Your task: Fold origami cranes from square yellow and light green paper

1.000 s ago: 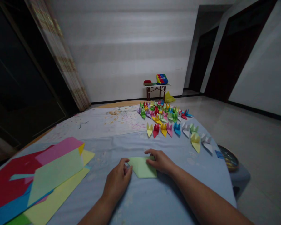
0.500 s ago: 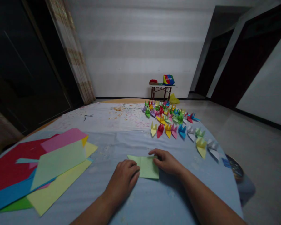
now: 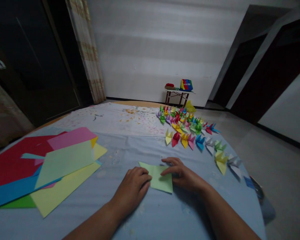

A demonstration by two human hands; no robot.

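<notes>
A folded piece of light green paper lies on the tablecloth in front of me, with a crease showing near its upper left. My left hand rests over its left edge, fingers together and curled down onto the paper, holding it against the table. From the right, my right hand reaches over the paper with its fingers apart. One fingertip is on or just above the surface; I cannot tell whether it touches. The thumb side of that hand is partly hidden.
Left of my hands lies a spread of coloured sheets, a pale green sheet on top and a red sheet beneath. Several folded paper cranes stand along the table's right side. Beyond them is a small table by the wall.
My right hand has spread its fingers and shifted over the green paper's right part. The left hand stays at the left edge. The whole view has turned slightly.
</notes>
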